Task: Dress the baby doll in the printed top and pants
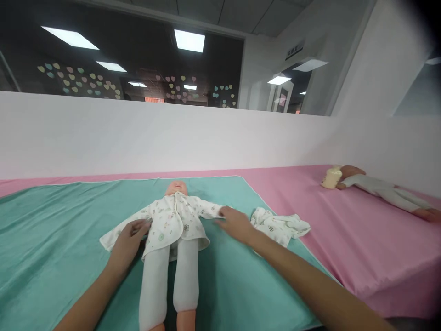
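Note:
A baby doll (177, 187) lies on its back on a teal cloth, its head toward the wall. It wears white leggings (186, 271) and a white printed baby shirt (167, 225), with both sleeves stretched out sideways. The left-side sleeve lies long and flat past my left hand (132, 232). That hand's fingers are curled together against the shirt's side, below the armpit. Over at the other sleeve's cuff, my right hand (236, 223) has its thumb and fingers closed around the fabric. The doll's hands are not visible.
A crumpled printed garment (279, 226) lies right of my right hand. The teal cloth (51, 248) covers part of a pink sheet (361, 239). At the far right are a pale yellow bottle (331, 178) and another doll (379, 187). A white wall (155, 138) rises behind.

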{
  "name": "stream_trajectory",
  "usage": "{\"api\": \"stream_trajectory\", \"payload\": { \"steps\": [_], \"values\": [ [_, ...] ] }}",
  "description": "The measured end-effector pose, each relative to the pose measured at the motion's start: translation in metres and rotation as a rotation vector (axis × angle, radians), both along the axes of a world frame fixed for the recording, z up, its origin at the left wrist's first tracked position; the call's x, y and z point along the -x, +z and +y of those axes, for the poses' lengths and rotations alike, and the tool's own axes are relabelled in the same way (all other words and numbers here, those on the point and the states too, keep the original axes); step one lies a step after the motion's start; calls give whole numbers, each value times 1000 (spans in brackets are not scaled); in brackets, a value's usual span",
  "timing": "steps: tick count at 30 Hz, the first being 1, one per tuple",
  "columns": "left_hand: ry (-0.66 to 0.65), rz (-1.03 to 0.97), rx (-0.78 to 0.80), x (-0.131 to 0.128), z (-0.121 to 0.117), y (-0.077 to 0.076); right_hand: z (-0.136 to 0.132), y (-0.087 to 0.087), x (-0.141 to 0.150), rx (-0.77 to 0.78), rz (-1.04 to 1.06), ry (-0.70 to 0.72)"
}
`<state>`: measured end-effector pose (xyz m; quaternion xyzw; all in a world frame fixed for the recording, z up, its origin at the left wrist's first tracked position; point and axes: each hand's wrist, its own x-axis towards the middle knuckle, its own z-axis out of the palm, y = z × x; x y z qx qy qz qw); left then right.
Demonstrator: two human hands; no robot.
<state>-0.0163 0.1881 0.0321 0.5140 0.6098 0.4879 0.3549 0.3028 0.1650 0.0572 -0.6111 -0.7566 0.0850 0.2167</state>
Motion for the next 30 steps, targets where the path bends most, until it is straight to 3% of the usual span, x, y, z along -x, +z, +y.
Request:
{"api": "stream_trajectory", "payload": {
  "steps": [2,5,6,8,11,15,18,21,25,27,30],
  "values": [
    [56,162,-92,6,-5,-1,-17,8,-58,75,-218,-172],
    [74,318,-205,3,-18,1,-44,21,-138,110,-309,-493],
    [49,347,-237,0,-23,2,-54,24,-159,141,-286,-519],
    [-12,391,-303,-8,-31,4,-71,24,-188,228,-163,-424],
    [-59,418,-383,-16,-43,8,-90,16,-200,225,-30,-319],
    [-78,337,-386,-27,-64,18,-101,23,-173,41,122,-400],
    [-195,251,-310,-53,-90,32,-108,56,-129,-100,292,-391],
    [-444,206,-256,-95,-123,51,-117,95,-75,-159,530,-288],
    [-691,208,-350,-141,-163,76,-127,123,-17,-77,816,-97],
    [-648,202,-378,-145,-170,84,-129,125,-2,15,955,-14],
    [-496,202,-298,-128,-160,92,-129,116,4,208,1179,32]
  ]
}}
